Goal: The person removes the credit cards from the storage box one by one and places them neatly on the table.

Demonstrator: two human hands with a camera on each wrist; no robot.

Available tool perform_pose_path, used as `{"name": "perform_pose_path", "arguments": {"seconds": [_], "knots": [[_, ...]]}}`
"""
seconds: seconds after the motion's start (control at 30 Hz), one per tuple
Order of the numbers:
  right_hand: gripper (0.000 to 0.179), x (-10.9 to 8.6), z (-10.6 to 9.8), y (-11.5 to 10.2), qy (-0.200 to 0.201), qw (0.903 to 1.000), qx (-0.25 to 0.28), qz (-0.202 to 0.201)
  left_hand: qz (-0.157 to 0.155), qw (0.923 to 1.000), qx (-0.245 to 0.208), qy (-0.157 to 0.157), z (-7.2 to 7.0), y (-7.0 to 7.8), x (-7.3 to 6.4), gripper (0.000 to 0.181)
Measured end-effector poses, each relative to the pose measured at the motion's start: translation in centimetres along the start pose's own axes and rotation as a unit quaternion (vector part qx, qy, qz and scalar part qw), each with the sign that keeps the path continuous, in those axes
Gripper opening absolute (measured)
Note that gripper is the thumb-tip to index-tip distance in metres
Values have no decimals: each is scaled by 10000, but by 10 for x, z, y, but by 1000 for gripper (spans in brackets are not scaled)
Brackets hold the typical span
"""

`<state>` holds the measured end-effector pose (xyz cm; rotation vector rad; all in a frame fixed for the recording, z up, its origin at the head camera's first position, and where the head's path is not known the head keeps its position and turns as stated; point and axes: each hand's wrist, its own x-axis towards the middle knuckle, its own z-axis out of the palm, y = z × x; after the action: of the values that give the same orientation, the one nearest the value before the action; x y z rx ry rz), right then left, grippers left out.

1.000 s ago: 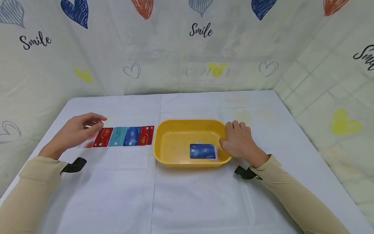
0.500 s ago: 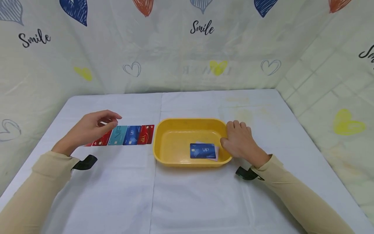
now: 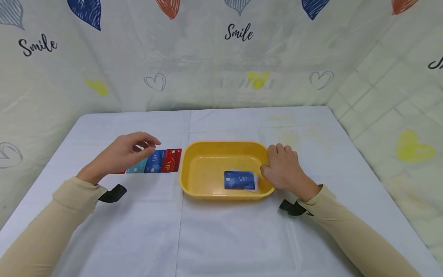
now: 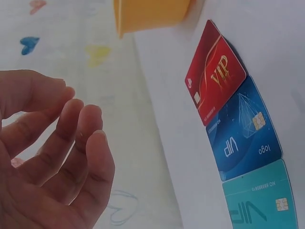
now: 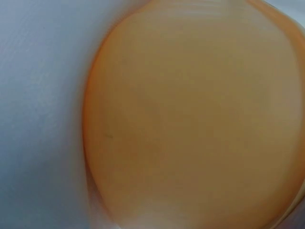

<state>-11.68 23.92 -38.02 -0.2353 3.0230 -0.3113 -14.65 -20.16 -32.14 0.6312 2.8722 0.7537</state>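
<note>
My left hand (image 3: 126, 154) hovers over a row of VIP cards, its fingers loosely bent and nothing between them. Showing past it are a red card (image 3: 171, 160), a blue card (image 3: 154, 164) and a teal card (image 4: 259, 200); the left part of the row is mostly hidden under the hand. With the right hand (image 3: 285, 167) I grip the right end of a yellow plastic tray (image 3: 225, 144), thumb over the rim. Inside the tray a blue VIP card (image 3: 239, 180) lies on top of a pale card (image 3: 256, 184). The right wrist view shows the tray's outer wall (image 5: 190, 114) close up.
A white cloth (image 3: 221, 234) covers the table. Behind it hangs a pale curtain (image 3: 194, 54) printed with hearts and "Smile". Dark wrist-worn cameras sit at both cuffs, the left one (image 3: 113, 193) above the cloth.
My left hand has moved right along the card row, from its left end to over the teal card, and carries nothing. The right hand and the tray have stayed in place.
</note>
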Motion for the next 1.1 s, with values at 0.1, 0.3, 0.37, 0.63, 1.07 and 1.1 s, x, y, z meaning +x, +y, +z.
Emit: {"name": "perform_pose_path", "arguments": {"seconds": [0.1,0.3,0.37,0.63,1.07,1.1], "knots": [[27,-1,-1,1,37,10000,19,2,110,9999,18,-61,2,7,2,31],[26,-3,-2,3,67,10000,39,-11,443,9990,-61,-93,5,18,8,27],[26,-4,-1,3,57,10000,52,-6,559,9983,-128,-106,7,22,10,26],[30,-3,1,2,11,9999,104,27,715,9971,-172,-211,14,34,15,26],[30,-2,2,2,54,9999,113,-9,1134,9926,-344,-280,26,52,26,25],[30,-2,2,2,45,9999,112,-7,1153,9922,-366,-298,27,53,27,25]]}}
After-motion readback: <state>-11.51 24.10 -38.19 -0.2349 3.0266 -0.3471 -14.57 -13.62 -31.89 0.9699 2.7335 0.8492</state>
